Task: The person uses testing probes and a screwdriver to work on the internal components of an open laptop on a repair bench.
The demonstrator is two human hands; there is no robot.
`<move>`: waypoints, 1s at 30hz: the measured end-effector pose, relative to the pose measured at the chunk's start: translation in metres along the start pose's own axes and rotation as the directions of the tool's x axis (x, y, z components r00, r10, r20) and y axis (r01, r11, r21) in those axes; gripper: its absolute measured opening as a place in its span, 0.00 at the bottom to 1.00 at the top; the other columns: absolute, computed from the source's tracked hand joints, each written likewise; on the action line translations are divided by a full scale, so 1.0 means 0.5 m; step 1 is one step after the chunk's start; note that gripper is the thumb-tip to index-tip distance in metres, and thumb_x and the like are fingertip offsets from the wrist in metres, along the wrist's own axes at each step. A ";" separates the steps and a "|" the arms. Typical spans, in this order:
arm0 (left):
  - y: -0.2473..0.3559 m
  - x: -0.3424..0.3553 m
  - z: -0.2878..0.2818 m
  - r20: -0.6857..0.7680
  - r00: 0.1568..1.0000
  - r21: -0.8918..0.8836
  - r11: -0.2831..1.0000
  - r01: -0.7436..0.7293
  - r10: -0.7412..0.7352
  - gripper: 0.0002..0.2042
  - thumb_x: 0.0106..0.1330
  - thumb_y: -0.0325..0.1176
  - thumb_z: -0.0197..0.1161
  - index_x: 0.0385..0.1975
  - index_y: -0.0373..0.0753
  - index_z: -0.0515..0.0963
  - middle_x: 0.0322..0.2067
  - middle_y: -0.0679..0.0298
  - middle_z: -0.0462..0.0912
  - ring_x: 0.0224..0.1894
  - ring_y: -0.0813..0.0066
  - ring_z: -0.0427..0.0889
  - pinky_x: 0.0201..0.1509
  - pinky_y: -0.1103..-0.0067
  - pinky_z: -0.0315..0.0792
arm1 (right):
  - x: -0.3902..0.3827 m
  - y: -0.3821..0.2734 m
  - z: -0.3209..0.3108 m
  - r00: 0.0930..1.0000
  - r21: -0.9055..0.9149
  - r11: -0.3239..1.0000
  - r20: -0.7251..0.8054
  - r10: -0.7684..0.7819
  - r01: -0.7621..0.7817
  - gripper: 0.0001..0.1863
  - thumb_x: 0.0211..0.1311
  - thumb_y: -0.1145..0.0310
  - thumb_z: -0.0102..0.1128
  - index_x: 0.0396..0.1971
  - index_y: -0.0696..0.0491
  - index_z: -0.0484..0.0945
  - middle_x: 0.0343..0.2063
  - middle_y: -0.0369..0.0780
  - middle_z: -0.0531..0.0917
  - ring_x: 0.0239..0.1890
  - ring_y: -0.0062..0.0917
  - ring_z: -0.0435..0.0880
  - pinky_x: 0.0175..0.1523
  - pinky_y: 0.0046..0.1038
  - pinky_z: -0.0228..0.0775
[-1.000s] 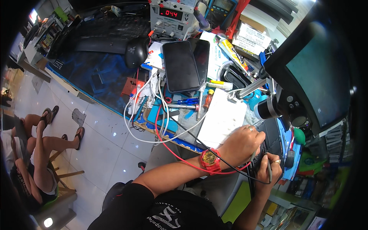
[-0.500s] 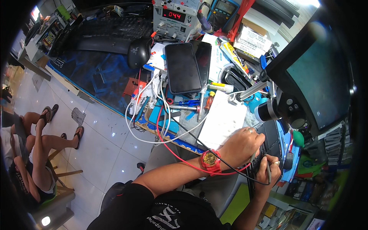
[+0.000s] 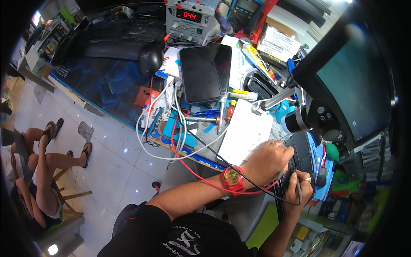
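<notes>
Sliding slightly toward nine o'clock, the bench point(image 3: 205, 141), its clutter and both arms sit a touch left of where they lay half a second ago; the hands keep the same pose over the work, fingers as bent as before, and I see no object shifted against its neighbours.

The device point(image 3: 302, 147) lies between three and four o'clock of the view's middle, under and just beyond the hands; it is black, flat and long, with darker seams and panel-like outlines on its upper part, and its middle is hidden by the fingers.

The left hand point(image 3: 272, 159), toward four o'clock, is closed around the left probe point(image 3: 280, 174), a short grey piece showing below the fist; the red lead point(image 3: 252, 193) sweeps in from nine o'clock, passing under the watch point(image 3: 233, 179), and ends close to that probe.

The right hand point(image 3: 298, 185), just beyond it at four o'clock, pinches the right probe point(image 3: 299, 193), grey and slim, along its fingers; the black lead point(image 3: 278, 198) curves up to its lower end; both tips are hidden, so I cannot tell whether they touch the device.

White paper point(image 3: 246, 130) lies at three o'clock, close in, beside the left hand.
</notes>
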State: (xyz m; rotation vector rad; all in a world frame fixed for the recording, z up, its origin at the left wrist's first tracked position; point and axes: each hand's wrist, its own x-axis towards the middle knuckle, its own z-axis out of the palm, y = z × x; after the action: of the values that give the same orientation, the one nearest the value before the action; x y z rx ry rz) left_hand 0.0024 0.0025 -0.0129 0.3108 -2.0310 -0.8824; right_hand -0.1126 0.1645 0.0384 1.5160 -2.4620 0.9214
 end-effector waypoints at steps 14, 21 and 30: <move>-0.002 0.013 -0.001 0.076 0.996 0.004 0.999 0.039 -0.039 0.06 0.64 0.25 0.72 0.36 0.35 0.80 0.36 0.52 0.88 0.40 0.51 0.88 0.48 0.62 0.81 | 0.014 0.008 0.009 0.988 -0.032 0.989 -0.046 -0.149 0.147 0.04 0.65 0.81 0.70 0.35 0.62 0.82 0.32 0.49 0.90 0.31 0.45 0.91 0.40 0.41 0.83; -0.004 0.012 -0.002 0.074 0.997 -0.010 1.000 0.012 -0.012 0.08 0.64 0.26 0.71 0.36 0.35 0.77 0.33 0.52 0.84 0.40 0.50 0.86 0.48 0.61 0.80 | 0.016 0.006 0.009 0.987 -0.031 0.988 -0.048 -0.153 0.151 0.03 0.65 0.81 0.69 0.35 0.62 0.83 0.32 0.49 0.90 0.31 0.46 0.91 0.40 0.41 0.83; -0.002 0.009 -0.006 0.048 0.999 0.033 0.999 0.013 -0.015 0.08 0.64 0.26 0.72 0.36 0.34 0.78 0.32 0.52 0.82 0.39 0.51 0.86 0.46 0.61 0.80 | 0.011 -0.002 0.008 0.998 -0.051 0.997 -0.028 -0.063 0.061 0.03 0.68 0.79 0.68 0.39 0.61 0.85 0.32 0.51 0.89 0.33 0.47 0.91 0.42 0.41 0.82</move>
State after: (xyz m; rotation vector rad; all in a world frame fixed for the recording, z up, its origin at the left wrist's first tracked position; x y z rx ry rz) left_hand 0.0020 -0.0018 -0.0097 0.3251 -2.0913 -0.8742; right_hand -0.1137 0.1578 0.0376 1.5418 -2.3842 0.8594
